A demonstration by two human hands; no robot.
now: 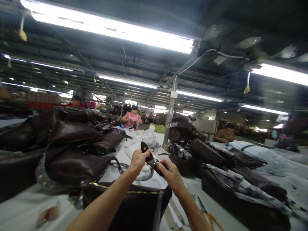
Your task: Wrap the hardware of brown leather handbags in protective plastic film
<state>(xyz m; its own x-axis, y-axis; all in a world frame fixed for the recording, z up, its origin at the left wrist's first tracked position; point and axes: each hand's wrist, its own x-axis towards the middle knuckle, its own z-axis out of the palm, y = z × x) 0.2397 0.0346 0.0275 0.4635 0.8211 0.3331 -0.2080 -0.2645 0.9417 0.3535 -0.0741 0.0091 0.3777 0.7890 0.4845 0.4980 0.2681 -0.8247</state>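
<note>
In front of me stands a dark brown leather bag (125, 205) with a gold zipper along its top. Above it, my left hand (139, 160) pinches a dark leather strap (143, 146) near its rounded end, which carries a brass-coloured stud. My right hand (169, 173) is closed on the same strap's lower part, beside a metal buckle or ring (152, 163) between the hands. Behind the hands, a curved handle (146, 175) in clear wrapping rises over the table. How the strap joins the bag is hidden.
Brown bags (74, 163) are piled at the left, and more bags (207, 154) at the right. Orange-handled scissors (209, 216) lie right of my right forearm. A metal post (170, 118) rises from the table beyond crumpled plastic (146, 138). Co-workers sit farther back.
</note>
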